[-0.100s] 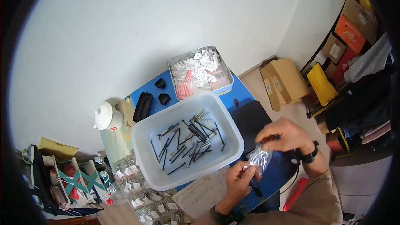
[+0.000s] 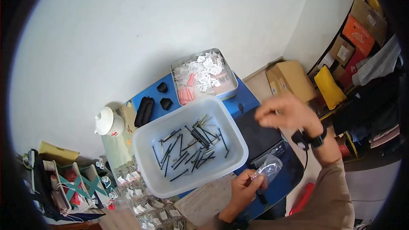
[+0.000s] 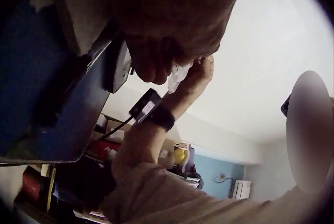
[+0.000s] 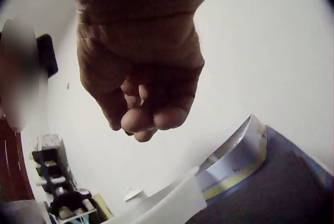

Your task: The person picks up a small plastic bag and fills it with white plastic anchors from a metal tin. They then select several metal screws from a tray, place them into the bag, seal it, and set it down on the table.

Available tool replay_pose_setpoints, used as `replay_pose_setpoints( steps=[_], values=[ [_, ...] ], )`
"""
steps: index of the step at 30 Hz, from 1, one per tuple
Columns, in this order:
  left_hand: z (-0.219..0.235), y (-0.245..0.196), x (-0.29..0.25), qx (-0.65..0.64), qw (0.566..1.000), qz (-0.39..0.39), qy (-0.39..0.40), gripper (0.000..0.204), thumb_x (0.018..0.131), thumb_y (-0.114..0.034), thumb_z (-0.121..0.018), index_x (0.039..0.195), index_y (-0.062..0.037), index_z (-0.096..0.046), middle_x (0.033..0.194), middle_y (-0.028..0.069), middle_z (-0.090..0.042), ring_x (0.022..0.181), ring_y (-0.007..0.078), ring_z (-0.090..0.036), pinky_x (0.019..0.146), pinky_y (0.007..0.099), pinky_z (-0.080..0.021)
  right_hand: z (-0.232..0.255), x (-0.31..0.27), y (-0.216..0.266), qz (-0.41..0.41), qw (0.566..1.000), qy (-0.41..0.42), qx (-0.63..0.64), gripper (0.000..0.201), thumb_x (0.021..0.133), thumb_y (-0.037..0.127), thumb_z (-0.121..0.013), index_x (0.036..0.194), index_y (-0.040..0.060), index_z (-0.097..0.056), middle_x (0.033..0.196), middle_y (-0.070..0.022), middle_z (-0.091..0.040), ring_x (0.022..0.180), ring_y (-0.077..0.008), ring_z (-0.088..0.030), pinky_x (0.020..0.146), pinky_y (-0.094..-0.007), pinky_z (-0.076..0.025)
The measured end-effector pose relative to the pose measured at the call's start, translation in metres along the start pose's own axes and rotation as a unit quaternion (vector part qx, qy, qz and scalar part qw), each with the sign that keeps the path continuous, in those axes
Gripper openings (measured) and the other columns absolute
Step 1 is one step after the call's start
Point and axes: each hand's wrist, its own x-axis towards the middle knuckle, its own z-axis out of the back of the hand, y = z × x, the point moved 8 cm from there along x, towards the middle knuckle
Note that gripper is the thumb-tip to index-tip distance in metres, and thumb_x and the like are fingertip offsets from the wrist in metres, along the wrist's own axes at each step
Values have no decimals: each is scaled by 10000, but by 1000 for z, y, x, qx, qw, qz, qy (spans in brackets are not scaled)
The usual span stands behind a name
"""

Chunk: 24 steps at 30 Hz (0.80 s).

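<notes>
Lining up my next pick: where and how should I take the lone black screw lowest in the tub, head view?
Probably mid-shank, from above, pinching across its length: the black screw lies flat with bare floor along both sides, while the tub has raised walls that hinder a sideways approach.

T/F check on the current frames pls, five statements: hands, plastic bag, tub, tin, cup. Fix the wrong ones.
1. The left hand holds a clear plastic bag. True.
2. The right hand is inside the white tub. False: the right hand is outside the white tub, to its right in the head view.
3. Black screws lie in the tub. True.
4. The metal tin is covered. False: the metal tin is open, its contents visible.
5. A white lidded cup stands left of the tub in the head view. True.
</notes>
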Motion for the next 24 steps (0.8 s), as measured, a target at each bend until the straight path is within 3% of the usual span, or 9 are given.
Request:
replay_pose_setpoints(
  steps=[1,3,10,18,24],
  values=[
    [-1,4,3,2,1000,6,12,97,968,-118,-588,941,-25,-583,842,78,-650,743,130,-608,677,281,-501,10,22,0,11,999,-11,-35,114,825,136,-730,875,39,-698,777,-71,-680,700,-167,-636,631,-296,-492],
    [-4,6,-2,4,1000,12,15,109,972,-131,-597,918,-38,-586,821,23,-612,718,79,-561,634,234,-452,14,71,9,117,984,-19,-135,97,794,91,-716,856,28,-677,758,-95,-664,678,-196,-628,620,-305,-481],
    [-6,11,-8,-14,999,35,26,83,975,-103,-581,929,-37,-561,838,1,-561,723,61,-517,640,216,-429,-36,186,-38,112,944,96,-294,169,717,137,-743,815,19,-673,758,-138,-665,705,-306,-643,627,-400,-482],
    [-8,6,-7,-46,998,35,27,79,977,-100,-580,941,-34,-555,855,-4,-550,741,57,-506,653,217,-429,-66,216,-68,87,921,164,-342,184,677,212,-746,741,53,-681,720,-139,-668,724,-333,-656,629,-435,-491],
    [-9,5,-7,-28,997,57,36,95,981,-117,-580,954,-29,-558,849,-6,-543,762,59,-507,682,221,-433,-50,229,-82,76,931,74,-349,184,711,193,-756,796,48,-679,749,-145,-667,716,-321,-647,643,-418,-488]
  ],
)
